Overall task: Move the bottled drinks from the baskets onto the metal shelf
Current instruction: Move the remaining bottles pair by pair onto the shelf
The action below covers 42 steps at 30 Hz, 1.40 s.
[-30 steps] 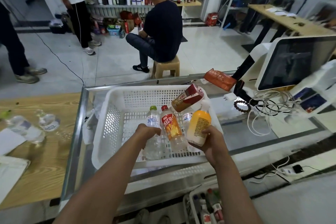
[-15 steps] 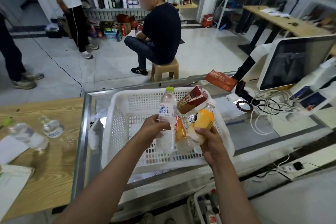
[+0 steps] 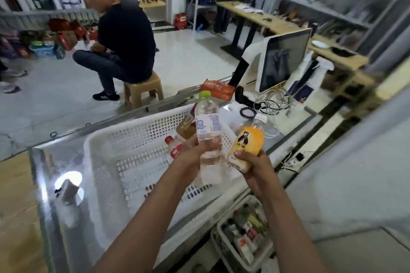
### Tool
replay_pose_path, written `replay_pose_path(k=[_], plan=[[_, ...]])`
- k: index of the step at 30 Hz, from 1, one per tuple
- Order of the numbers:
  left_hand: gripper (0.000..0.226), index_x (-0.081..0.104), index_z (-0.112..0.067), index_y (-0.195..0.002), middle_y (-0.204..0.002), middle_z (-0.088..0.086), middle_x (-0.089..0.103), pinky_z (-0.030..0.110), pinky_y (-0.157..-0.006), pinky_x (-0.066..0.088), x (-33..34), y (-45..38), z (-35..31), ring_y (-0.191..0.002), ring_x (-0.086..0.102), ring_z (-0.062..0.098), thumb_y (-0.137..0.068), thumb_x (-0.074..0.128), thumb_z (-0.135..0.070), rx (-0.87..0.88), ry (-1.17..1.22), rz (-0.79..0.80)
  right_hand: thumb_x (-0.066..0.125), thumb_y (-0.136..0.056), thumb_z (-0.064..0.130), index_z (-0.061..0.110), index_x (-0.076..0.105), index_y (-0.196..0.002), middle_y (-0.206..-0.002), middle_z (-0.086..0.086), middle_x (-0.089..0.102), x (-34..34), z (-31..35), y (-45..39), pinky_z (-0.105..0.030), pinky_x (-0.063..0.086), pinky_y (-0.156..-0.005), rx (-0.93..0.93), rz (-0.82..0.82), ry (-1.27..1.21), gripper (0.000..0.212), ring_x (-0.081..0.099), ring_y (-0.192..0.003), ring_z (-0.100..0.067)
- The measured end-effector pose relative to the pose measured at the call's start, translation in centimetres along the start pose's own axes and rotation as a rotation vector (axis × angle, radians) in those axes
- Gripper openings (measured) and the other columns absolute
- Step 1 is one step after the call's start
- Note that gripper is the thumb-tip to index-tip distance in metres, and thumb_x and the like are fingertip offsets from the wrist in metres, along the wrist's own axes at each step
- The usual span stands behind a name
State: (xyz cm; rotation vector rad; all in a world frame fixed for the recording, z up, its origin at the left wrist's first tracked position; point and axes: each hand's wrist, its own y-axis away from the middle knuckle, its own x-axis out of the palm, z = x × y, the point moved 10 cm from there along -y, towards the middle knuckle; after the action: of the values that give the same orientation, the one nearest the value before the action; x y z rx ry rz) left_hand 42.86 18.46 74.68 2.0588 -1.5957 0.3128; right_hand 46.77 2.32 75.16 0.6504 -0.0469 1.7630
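My left hand (image 3: 192, 153) grips a clear water bottle (image 3: 208, 131) with a green cap, held upright above the white plastic basket (image 3: 106, 153). My right hand (image 3: 255, 166) grips an orange juice bottle (image 3: 247, 142) with a white cap, tilted to the right beside the water bottle. Inside the basket lie a red-capped bottle (image 3: 174, 147) and a brown carton (image 3: 186, 124), partly hidden behind my left hand. A second basket (image 3: 244, 235) with several bottles stands low on the floor at the right. Metal shelves (image 3: 328, 0) line the far right wall.
The basket sits on a glass counter (image 3: 55, 162). A monitor (image 3: 284, 62) with tangled cables (image 3: 273, 102) stands to the right. A person sits on a stool (image 3: 144, 91) beyond the counter. A wooden table (image 3: 13, 206) adjoins on the left.
Both hands have lifted their bottles up out of the basket and toward the right. The view has swung to the right, bringing the shelves into sight.
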Motion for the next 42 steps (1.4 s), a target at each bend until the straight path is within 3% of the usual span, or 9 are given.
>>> replay_pose_path(k=[7,15,20,24,29,33,35,38,42], plan=[[0.041,0.071,-0.024,-0.110,-0.104,-0.002,0.075,0.031,-0.081,0.052,6.6,0.9,1.1,-0.097,0.070,0.016,-0.073,0.084,-0.015,0.100,-0.270,0.230,0.084,-0.057,-0.007,0.004,0.056,-0.128,-0.107,-0.013,0.074,-7.8,4.2,6.9,-0.036,0.058,-0.072,-0.194,-0.272,0.010,0.077,0.073,-0.093,-0.029],[0.054,0.071,-0.020,-0.110,-0.105,0.008,0.074,0.040,-0.087,0.052,22.4,8.2,6.6,-0.098,0.070,0.027,-0.060,0.087,-0.036,-0.016,-0.316,0.636,0.082,-0.060,0.002,0.009,0.063,-0.115,-0.104,-0.013,0.074,-17.9,9.0,22.3,-0.046,0.054,-0.091,-0.448,-0.616,0.060,0.059,0.070,-0.097,-0.029],[0.046,0.072,-0.027,-0.106,-0.105,0.005,0.074,0.037,-0.079,0.054,32.6,17.5,11.8,-0.095,0.071,0.024,-0.062,0.083,-0.022,-0.071,-0.402,0.921,0.083,-0.061,0.006,0.009,0.064,-0.115,-0.105,-0.016,0.074,-23.2,11.4,35.1,-0.037,0.057,-0.083,-0.613,-0.791,0.073,0.057,0.071,-0.096,-0.031],[0.056,0.070,-0.029,-0.107,-0.100,-0.005,0.075,0.022,-0.067,0.055,39.1,25.9,15.6,-0.090,0.071,0.013,-0.054,0.086,-0.022,-0.019,-0.470,1.041,0.085,-0.061,0.009,0.012,0.066,-0.114,-0.104,-0.015,0.075,-27.0,12.0,46.2,-0.037,0.059,-0.080,-0.709,-0.977,0.106,0.056,0.072,-0.097,-0.032],[0.057,0.065,-0.025,-0.112,-0.104,-0.008,0.073,0.023,-0.073,0.055,47.2,38.3,21.5,-0.093,0.069,0.008,-0.062,0.089,-0.011,-0.006,-0.496,1.208,0.091,-0.053,0.019,0.018,0.069,-0.110,-0.104,-0.012,0.075,-32.0,11.9,61.7,-0.052,0.058,-0.088,-0.804,-1.259,0.130,0.061,0.072,-0.098,-0.034],[0.055,0.065,-0.021,-0.111,-0.099,-0.009,0.073,0.011,-0.062,0.051,52.3,49.2,25.9,-0.084,0.069,0.001,-0.063,0.088,-0.009,-0.008,-0.475,1.347,0.090,-0.057,0.019,0.023,0.069,-0.110,-0.101,-0.003,0.077,-34.5,11.0,74.1,-0.040,0.060,-0.082,-0.850,-1.450,0.163,0.058,0.074,-0.094,-0.024],[0.058,0.064,-0.020,-0.113,-0.099,-0.009,0.073,0.010,-0.063,0.051,54.1,53.7,27.5,-0.084,0.069,0.000,-0.062,0.089,-0.011,-0.003,-0.466,1.398,0.089,-0.062,0.013,0.018,0.068,-0.114,-0.102,-0.003,0.077,-35.6,10.4,79.4,-0.042,0.059,-0.085,-0.866,-1.513,0.176,0.056,0.074,-0.095,-0.024],[0.056,0.064,-0.021,-0.110,-0.093,-0.014,0.074,0.010,-0.063,0.050,56.6,60.1,29.8,-0.082,0.068,-0.002,-0.062,0.089,-0.009,0.010,-0.450,1.482,0.088,-0.068,0.003,0.022,0.068,-0.109,-0.100,0.001,0.077,-36.7,9.6,86.4,-0.032,0.060,-0.080,-0.874,-1.604,0.216,0.049,0.075,-0.092,-0.020],[0.063,0.063,-0.018,-0.111,-0.096,-0.010,0.074,0.013,-0.064,0.052,59.5,66.5,32.1,-0.083,0.069,0.002,-0.056,0.093,-0.015,0.044,-0.448,1.551,0.090,-0.068,0.009,0.025,0.066,-0.107,-0.100,0.003,0.077,-37.6,8.9,93.2,-0.031,0.060,-0.080,-0.878,-1.691,0.252,0.049,0.074,-0.091,-0.017]])
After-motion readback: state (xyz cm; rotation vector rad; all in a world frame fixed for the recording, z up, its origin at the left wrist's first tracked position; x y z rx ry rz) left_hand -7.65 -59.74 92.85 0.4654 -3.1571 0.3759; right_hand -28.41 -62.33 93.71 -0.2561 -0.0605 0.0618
